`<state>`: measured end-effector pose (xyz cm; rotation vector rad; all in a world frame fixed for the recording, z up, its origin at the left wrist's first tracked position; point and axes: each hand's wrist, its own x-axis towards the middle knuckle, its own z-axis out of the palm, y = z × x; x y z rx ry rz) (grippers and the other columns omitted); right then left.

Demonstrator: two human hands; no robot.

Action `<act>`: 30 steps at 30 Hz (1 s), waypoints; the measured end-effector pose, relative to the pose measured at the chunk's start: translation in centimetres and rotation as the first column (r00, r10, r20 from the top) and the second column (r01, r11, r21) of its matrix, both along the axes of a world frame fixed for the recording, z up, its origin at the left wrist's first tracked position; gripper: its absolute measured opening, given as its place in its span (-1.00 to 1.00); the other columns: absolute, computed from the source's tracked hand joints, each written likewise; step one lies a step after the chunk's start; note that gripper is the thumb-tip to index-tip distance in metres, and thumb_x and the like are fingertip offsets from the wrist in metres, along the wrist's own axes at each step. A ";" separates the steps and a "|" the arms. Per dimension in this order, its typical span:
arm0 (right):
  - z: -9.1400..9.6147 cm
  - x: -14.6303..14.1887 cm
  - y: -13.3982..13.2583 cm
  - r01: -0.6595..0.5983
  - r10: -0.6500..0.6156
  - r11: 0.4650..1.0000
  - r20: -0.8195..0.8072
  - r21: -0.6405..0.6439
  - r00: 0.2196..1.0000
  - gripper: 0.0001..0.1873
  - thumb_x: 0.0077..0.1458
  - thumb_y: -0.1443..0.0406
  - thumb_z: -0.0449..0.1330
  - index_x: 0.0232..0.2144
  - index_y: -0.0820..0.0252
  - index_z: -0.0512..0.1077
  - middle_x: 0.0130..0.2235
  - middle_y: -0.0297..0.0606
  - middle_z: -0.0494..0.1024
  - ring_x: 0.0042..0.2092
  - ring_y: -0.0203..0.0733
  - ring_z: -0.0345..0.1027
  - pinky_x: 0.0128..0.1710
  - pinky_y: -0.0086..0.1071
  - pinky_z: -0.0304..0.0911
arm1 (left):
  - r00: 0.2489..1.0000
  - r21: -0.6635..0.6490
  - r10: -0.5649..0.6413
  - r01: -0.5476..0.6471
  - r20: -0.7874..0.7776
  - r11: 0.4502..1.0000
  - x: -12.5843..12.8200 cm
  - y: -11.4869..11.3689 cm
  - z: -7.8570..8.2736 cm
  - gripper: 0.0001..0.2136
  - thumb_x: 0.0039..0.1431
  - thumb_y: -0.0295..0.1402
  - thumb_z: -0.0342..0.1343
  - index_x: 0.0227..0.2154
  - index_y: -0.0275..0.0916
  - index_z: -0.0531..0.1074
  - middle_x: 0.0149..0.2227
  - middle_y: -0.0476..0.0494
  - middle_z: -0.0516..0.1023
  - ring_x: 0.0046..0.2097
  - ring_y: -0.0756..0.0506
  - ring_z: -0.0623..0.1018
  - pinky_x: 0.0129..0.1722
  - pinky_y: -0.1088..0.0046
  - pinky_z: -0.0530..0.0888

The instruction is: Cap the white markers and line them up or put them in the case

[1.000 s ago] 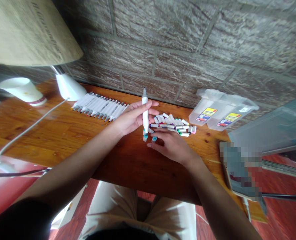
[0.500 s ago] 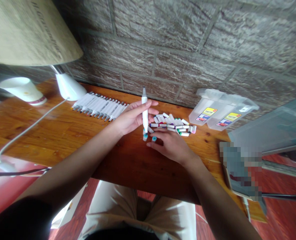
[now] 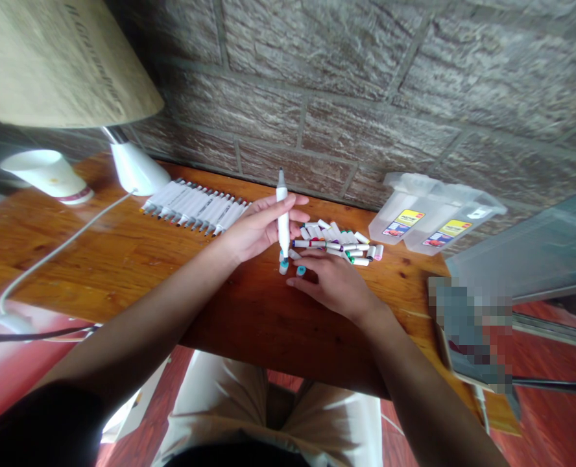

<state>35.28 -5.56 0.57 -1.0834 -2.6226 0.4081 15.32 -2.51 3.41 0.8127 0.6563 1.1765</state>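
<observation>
While the left hand (image 3: pixel 255 228) grasps a white marker (image 3: pixel 282 224) left of the cap pile (image 3: pixel 335 230), by its middle, perhaps so fingers avoid both ends, the right hand (image 3: pixel 335 282) bends around a blue cap (image 3: pixel 301 270) beside this pile; whether it grips, I cannot tell.

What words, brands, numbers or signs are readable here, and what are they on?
"Grav…", seemingly, on the lampshade; the rest is blurred.
Yellow-topped labels on the plastic containers: too small to read.
Row of white markers: dark print, too small to read.
Teal cap end: mark, unreadable.
</observation>
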 end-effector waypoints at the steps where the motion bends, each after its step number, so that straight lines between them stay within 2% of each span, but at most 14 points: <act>1: 0.0 0.1 0.0 0.000 -0.001 1.000 -0.013 -0.005 1.000 -0.69 0.22 0.12 0.29 -0.06 0.13 0.57 0.06 -0.14 0.59 0.06 0.00 0.49 0.14 -0.17 0.31 | 1.000 -0.007 0.006 -0.006 -0.006 1.000 0.0 0.0 0.1 -0.80 0.21 -0.28 0.30 -0.22 -0.33 0.59 -0.43 -0.09 0.68 -0.53 0.02 0.60 -0.48 0.57 0.53; 6: 0.4 0.6 0.3 0.015 -0.019 0.999 -0.093 -0.048 0.995 -0.71 0.12 0.24 0.39 -0.10 0.16 0.53 -0.05 -0.13 0.59 -0.04 -0.05 0.50 0.02 -0.21 0.35 | 1.000 -0.010 0.016 -0.016 -0.009 1.000 0.0 -0.1 0.3 -0.79 0.22 -0.27 0.29 -0.21 -0.33 0.58 -0.42 -0.09 0.68 -0.53 0.02 0.59 -0.48 0.56 0.53; 10: 0.6 0.8 0.5 0.032 -0.037 0.997 -0.071 -0.066 0.997 -0.80 0.15 0.42 0.30 -0.15 0.19 0.52 -0.12 -0.16 0.57 -0.23 -0.17 0.47 -0.16 -0.31 0.33 | 1.000 0.000 0.008 -0.008 0.009 1.000 0.1 -0.1 0.3 -0.80 0.21 -0.28 0.30 -0.22 -0.32 0.59 -0.42 -0.09 0.68 -0.54 0.03 0.59 -0.48 0.57 0.53; 12: 0.5 0.9 0.6 0.025 -0.030 0.997 -0.074 -0.067 0.997 -0.80 0.16 0.46 0.26 -0.16 0.18 0.51 -0.14 -0.19 0.58 -0.26 -0.20 0.44 -0.19 -0.34 0.30 | 1.000 0.003 0.005 -0.005 0.020 1.000 0.1 -0.2 0.3 -0.81 0.20 -0.28 0.31 -0.23 -0.32 0.59 -0.43 -0.08 0.67 -0.54 0.03 0.59 -0.48 0.57 0.53; 19: 0.2 0.9 0.8 0.064 -0.067 0.997 -0.120 -0.034 0.990 -0.83 0.16 0.49 0.19 -0.25 0.18 0.50 -0.22 -0.22 0.62 -0.30 -0.20 0.46 -0.23 -0.35 0.30 | 1.000 0.011 -0.002 0.001 0.031 1.000 0.0 -0.1 0.3 -0.82 0.20 -0.30 0.31 -0.24 -0.32 0.59 -0.44 -0.07 0.67 -0.53 0.02 0.60 -0.49 0.57 0.53; 22: 0.3 0.8 0.8 0.115 -0.107 0.993 -0.167 0.038 0.980 -0.85 0.18 0.43 0.20 -0.20 0.20 0.52 -0.17 -0.16 0.61 -0.30 -0.18 0.47 -0.22 -0.32 0.34 | 0.999 0.016 -0.005 0.005 0.038 1.000 -0.1 -0.1 0.2 -0.83 0.20 -0.30 0.31 -0.25 -0.32 0.59 -0.45 -0.06 0.67 -0.53 0.02 0.60 -0.49 0.58 0.53; 25: 0.2 0.5 1.0 0.104 -0.085 0.989 -0.170 0.106 0.982 -0.80 0.22 0.42 0.17 -0.14 0.20 0.54 -0.10 -0.10 0.59 -0.22 -0.12 0.51 -0.13 -0.26 0.37 | 0.999 0.020 -0.005 0.005 0.039 1.000 0.0 0.0 0.2 -0.83 0.20 -0.30 0.31 -0.25 -0.31 0.59 -0.45 -0.06 0.67 -0.54 0.03 0.59 -0.49 0.58 0.53; 27: 0.0 0.3 1.2 0.088 -0.069 0.990 -0.159 0.114 0.985 -0.76 0.22 0.42 0.17 -0.09 0.20 0.54 -0.06 -0.09 0.60 -0.17 -0.09 0.52 -0.08 -0.23 0.38 | 0.999 0.023 -0.001 0.000 0.035 1.000 0.0 -0.1 0.2 -0.83 0.20 -0.30 0.30 -0.25 -0.31 0.59 -0.44 -0.06 0.67 -0.54 0.03 0.59 -0.49 0.57 0.53; 30: -0.4 0.0 1.6 0.094 -0.078 0.991 -0.161 0.093 0.984 -0.74 0.20 0.43 0.20 -0.07 0.21 0.53 -0.05 -0.09 0.63 -0.21 -0.10 0.54 -0.09 -0.21 0.42 | 1.000 0.021 0.007 -0.007 0.020 1.000 0.0 -0.1 0.3 -0.82 0.21 -0.29 0.30 -0.23 -0.31 0.59 -0.43 -0.06 0.67 -0.53 0.03 0.59 -0.49 0.57 0.53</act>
